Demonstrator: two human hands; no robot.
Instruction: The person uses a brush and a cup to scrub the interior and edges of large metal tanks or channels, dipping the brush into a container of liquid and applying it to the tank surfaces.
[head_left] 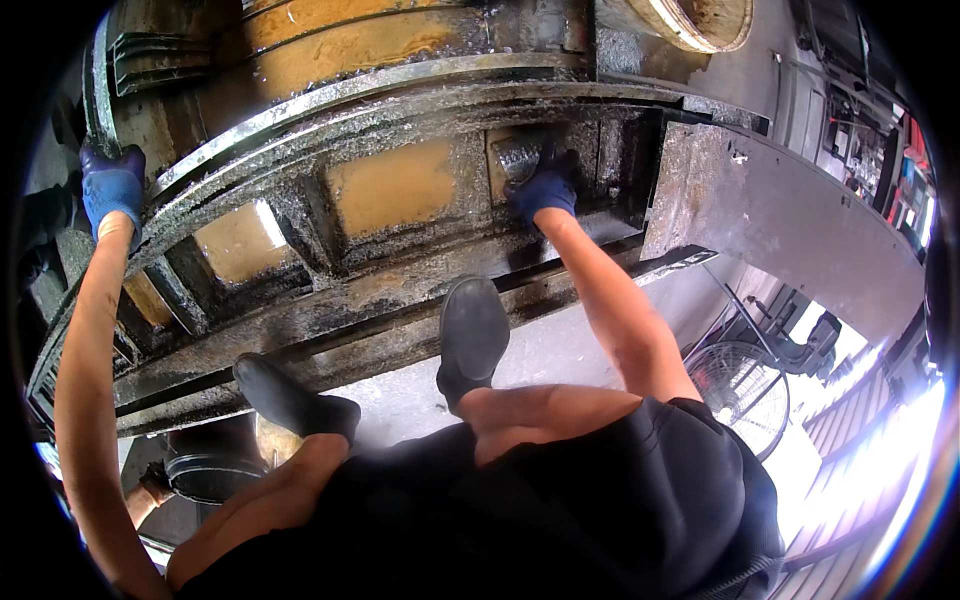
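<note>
My left hand (pixel 112 190), in a blue and dark glove, is closed around an upright metal bar (pixel 98 85) at the far left. My right hand (pixel 546 190), gloved alike, reaches down into a grimy metal trough (pixel 345 270) split by cross ribs. Its dark fingers curl at a shiny, rounded, cup-like piece (pixel 515 158), whose exact kind I cannot make out. Murky tan liquid (pixel 395 185) fills several of the trough's compartments. Metal shavings cling to the trough's edges and ribs.
My black shoes (pixel 475 330) are at the trough's near edge. A wide metal plate (pixel 780 230) juts out on the right, above a floor fan (pixel 740 395). A whitish bucket (pixel 705 22) stands beyond. At lower left, another person's gloved hand (pixel 155 482) is beside a black bucket (pixel 212 478).
</note>
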